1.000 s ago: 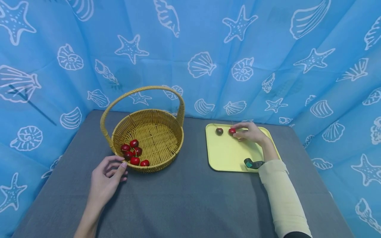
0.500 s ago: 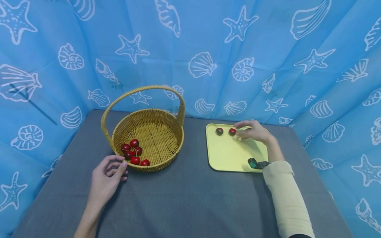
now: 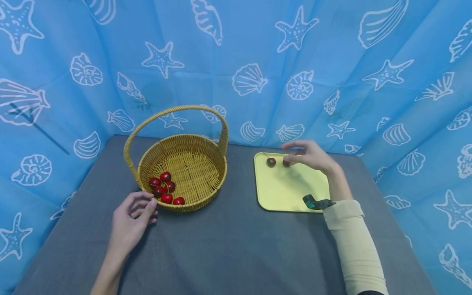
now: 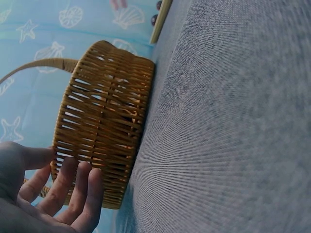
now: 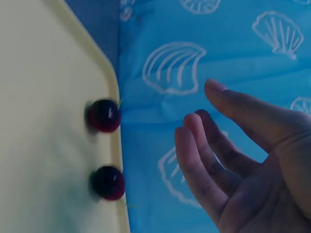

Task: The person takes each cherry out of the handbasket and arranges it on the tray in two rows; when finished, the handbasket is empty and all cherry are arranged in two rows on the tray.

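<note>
My left hand [image 3: 130, 223] pinches the near-left rim of a wicker basket [image 3: 206, 200]; in the left wrist view its thumb and fingers [image 4: 63, 184] bracket the rim of the basket [image 4: 104, 111]. Inside the basket, a cluster of several red cherries [image 3: 166, 198] sits at the left side. My right hand [image 3: 311, 155] hovers over the far part of a yellow tray [image 3: 291, 192], fingers parted and nothing between them. A dark cherry [image 3: 271, 162] and a red cherry [image 3: 286, 163], the latter partly covered by the fingers, lie near the tray's far edge. The right wrist view shows both cherries apart from the hand [image 5: 238, 165].
The tall arched handle [image 3: 173, 110] rises over the basket. A grey cloth [image 3: 228, 246] covers the table, and a blue curtain [image 3: 221, 53] with shell prints hangs right behind it. A small black device [image 3: 317, 203] is strapped at the right wrist.
The right hand was at the red cherry, then drew back from it to the right and now hangs higher above it. Both tray cherries stayed put. The left hand has not moved.
</note>
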Motion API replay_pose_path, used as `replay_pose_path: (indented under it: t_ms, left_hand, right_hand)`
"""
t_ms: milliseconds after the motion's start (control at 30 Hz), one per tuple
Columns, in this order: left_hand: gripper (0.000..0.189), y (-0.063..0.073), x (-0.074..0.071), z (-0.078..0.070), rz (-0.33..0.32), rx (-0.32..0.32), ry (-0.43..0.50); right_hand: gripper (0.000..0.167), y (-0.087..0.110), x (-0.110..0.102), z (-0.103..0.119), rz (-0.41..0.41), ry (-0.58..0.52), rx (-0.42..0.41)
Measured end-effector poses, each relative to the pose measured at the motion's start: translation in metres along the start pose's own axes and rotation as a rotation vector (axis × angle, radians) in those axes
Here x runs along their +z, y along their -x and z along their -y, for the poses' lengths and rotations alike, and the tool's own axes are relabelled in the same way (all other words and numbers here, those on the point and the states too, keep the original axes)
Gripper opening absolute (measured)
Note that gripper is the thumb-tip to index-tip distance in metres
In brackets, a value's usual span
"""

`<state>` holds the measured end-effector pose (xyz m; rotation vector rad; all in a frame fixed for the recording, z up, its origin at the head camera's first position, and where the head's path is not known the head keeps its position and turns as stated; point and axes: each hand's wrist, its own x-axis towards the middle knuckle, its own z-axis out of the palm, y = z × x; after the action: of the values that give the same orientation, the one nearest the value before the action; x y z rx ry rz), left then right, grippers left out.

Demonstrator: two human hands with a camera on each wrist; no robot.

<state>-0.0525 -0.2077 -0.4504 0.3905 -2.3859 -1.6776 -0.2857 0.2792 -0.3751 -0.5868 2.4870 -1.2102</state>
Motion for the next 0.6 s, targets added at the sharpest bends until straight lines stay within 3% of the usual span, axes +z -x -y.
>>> replay_pose_path:
  t_ms: [300,467,600]
  left_hand:
    - [0.03,0.0,0.001,0.0,-0.009,0.004,-0.014]
    - [0.028,0.001,0.001,0.001,-0.007,0.011,-0.019]
    - [0.029,0.0,0.001,0.002,-0.004,0.009,-0.017]
  right_hand:
    - [0.035,-0.007,0.024,0.055,-0.003,-0.037,-0.129]
    - [0.034,-0.01,0.04,0.084,0.065,-0.088,-0.142]
    - [0.033,-0.019,0.054,0.101,0.124,-0.054,-0.214]
